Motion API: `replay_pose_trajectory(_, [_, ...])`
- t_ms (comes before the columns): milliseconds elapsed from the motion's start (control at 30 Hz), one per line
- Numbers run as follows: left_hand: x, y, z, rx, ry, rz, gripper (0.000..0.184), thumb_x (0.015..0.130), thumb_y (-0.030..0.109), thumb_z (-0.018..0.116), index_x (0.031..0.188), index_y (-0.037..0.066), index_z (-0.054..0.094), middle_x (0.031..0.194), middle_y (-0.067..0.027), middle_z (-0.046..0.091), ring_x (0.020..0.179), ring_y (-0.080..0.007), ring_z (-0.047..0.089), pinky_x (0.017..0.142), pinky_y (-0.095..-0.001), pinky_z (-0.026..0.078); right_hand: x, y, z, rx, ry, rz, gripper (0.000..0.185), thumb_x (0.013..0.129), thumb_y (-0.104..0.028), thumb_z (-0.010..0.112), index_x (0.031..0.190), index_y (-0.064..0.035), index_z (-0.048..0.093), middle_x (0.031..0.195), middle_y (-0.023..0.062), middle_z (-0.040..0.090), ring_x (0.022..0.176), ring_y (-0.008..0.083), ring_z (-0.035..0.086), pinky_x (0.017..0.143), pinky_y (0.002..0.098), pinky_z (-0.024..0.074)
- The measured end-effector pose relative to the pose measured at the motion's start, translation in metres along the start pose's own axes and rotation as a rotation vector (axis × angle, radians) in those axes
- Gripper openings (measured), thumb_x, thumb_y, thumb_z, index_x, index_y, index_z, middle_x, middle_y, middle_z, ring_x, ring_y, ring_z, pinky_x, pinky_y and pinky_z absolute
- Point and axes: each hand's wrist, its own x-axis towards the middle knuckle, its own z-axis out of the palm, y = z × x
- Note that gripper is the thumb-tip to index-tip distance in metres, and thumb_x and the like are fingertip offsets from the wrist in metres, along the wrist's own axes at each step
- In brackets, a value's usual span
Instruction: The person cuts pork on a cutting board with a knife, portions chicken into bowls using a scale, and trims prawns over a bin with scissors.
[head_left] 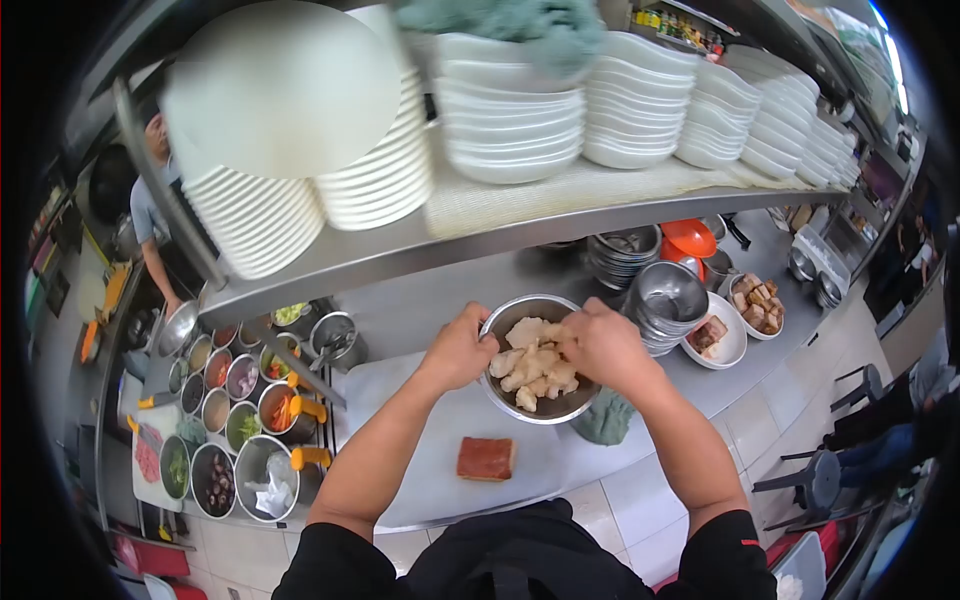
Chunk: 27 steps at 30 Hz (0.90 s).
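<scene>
A round metal bowl [555,418] holds several pale, lumpy food pieces [535,375], whose kind I cannot tell. My left hand [462,347] is closed on the bowl's left rim, thumb on the edge. My right hand [603,345] reaches over the right rim with its fingers curled down at the pieces; what they pinch is hidden. The bowl is above the far right part of a white cutting board [420,490]. On the board lies a reddish-brown slab that looks like roast pork [487,458]. A crumpled green cloth [605,418] is beside the bowl.
A metal shelf [520,215] with stacked white plates [510,120] crosses above the counter. Ingredient tins [240,380] crowd the left. To the right stand stacked metal bowls [668,300], a white bowl with meat [718,345] and a bowl of cubed pieces [758,305]. Another person [155,210] stands at left.
</scene>
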Motion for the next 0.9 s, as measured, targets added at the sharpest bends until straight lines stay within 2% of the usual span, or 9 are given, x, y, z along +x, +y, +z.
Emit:
replay_pose_trajectory(100, [-0.024, -0.036, -0.024, -0.042, 0.024, -0.054, 0.029, 0.087, 0.011, 0.054, 0.112, -0.002, 0.049, 0.084, -0.0188, 0.065, 0.066, -0.0267, 0.067, 0.058, -0.0381, 0.054, 0.006, -0.026, 0.006, 0.311, 0.141, 0.050, 0.020, 0.082, -0.020, 0.064, 0.083, -0.0005, 0.067, 0.085, 0.0175, 0.061, 0.076, 0.0328, 0.066, 0.072, 0.0430, 0.0519])
replay_pose_trajectory(133, [-0.029, -0.048, -0.028, -0.055, 0.034, -0.060, 0.029, 0.087, 0.011, 0.054, 0.112, -0.002, 0.048, 0.084, -0.0190, 0.065, 0.066, -0.0269, 0.067, 0.058, -0.0380, 0.054, 0.005, -0.023, 0.021, 0.563, 0.163, 0.146, 0.021, 0.086, -0.022, 0.063, 0.083, -0.0014, 0.065, 0.084, 0.0125, 0.061, 0.069, 0.0231, 0.062, 0.065, 0.0375, 0.0491])
replay_pose_trajectory(233, [-0.037, -0.078, -0.033, -0.065, 0.057, -0.057, 0.030, 0.087, 0.010, 0.054, 0.113, -0.002, 0.048, 0.086, -0.0194, 0.065, 0.066, -0.0270, 0.067, 0.057, -0.0380, 0.054, -0.001, -0.033, 0.023, 1.383, 0.005, 0.515, 0.019, 0.091, -0.023, 0.061, 0.091, -0.0033, 0.062, 0.086, 0.0090, 0.062, 0.068, 0.0150, 0.057, 0.056, 0.0300, 0.0439])
replay_pose_trajectory(267, [-0.039, -0.085, -0.036, -0.064, 0.068, -0.051, 0.030, 0.087, 0.010, 0.054, 0.113, -0.002, 0.048, 0.086, -0.0195, 0.065, 0.066, -0.0269, 0.067, 0.057, -0.0380, 0.054, -0.005, -0.027, 0.035, 1.579, 0.013, 0.479, 0.017, 0.093, -0.020, 0.057, 0.102, -0.0062, 0.056, 0.093, 0.0076, 0.063, 0.066, 0.0127, 0.053, 0.052, 0.0248, 0.0391])
replay_pose_trajectory(367, [-0.045, -0.089, -0.038, -0.119, 0.066, -0.117, 0.030, 0.087, 0.009, 0.053, 0.115, -0.002, 0.048, 0.087, -0.0202, 0.065, 0.067, -0.0271, 0.067, 0.056, -0.0376, 0.055, -0.019, -0.029, 0.046, 1.988, 0.088, 0.549, 0.018, 0.093, -0.018, 0.055, 0.108, -0.0076, 0.053, 0.097, 0.0081, 0.063, 0.064, 0.0138, 0.053, 0.051, 0.0243, 0.0409])
replay_pose_trajectory(500, [-0.023, -0.085, -0.020, -0.179, 0.140, -0.094, 0.030, 0.087, 0.008, 0.052, 0.114, -0.004, 0.048, 0.087, -0.0188, 0.065, 0.064, -0.0258, 0.066, 0.055, -0.0365, 0.055, -0.044, -0.005, 0.056, 2.364, 0.025, 0.394, 0.022, 0.093, -0.020, 0.053, 0.114, -0.0146, 0.054, 0.104, 0.0082, 0.062, 0.069, 0.0144, 0.055, 0.051, 0.0257, 0.0433])
replay_pose_trajectory(667, [0.059, -0.010, 0.019, -0.181, 0.094, -0.040, 0.033, 0.087, 0.009, 0.052, 0.116, -0.007, 0.049, 0.090, -0.0157, 0.064, 0.062, -0.0214, 0.063, 0.054, -0.0341, 0.054, -0.095, 0.050, 0.054, 2.455, 0.114, 0.460, 0.035, 0.097, -0.045, 0.054, 0.115, -0.0148, 0.054, 0.098, 0.0087, 0.061, 0.068, 0.0178, 0.056, 0.051, 0.0267, 0.0424])
replay_pose_trajectory(767, [0.131, 0.058, 0.066, -0.206, 0.043, -0.031, 0.033, 0.091, 0.012, 0.052, 0.121, -0.002, 0.049, 0.090, -0.0116, 0.063, 0.069, -0.0180, 0.060, 0.054, -0.0324, 0.049, -0.152, 0.086, 0.057, 2.238, 0.251, 0.506, 0.030, 0.098, -0.038, 0.054, 0.113, -0.0117, 0.054, 0.097, 0.0090, 0.059, 0.068, 0.0176, 0.055, 0.051, 0.0266, 0.0421])
replay_pose_trajectory(900, [0.224, 0.135, 0.156, -0.389, 0.023, 0.046, 0.029, 0.095, 0.013, 0.046, 0.122, 0.003, 0.052, 0.092, -0.0105, 0.062, 0.071, -0.0176, 0.061, 0.060, -0.0339, 0.057, -0.236, 0.134, 0.062, 2.130, 0.407, 0.805, 0.024, 0.097, -0.031, 0.055, 0.108, -0.0097, 0.054, 0.094, 0.0091, 0.059, 0.068, 0.0193, 0.056, 0.051, 0.0271, 0.0421])
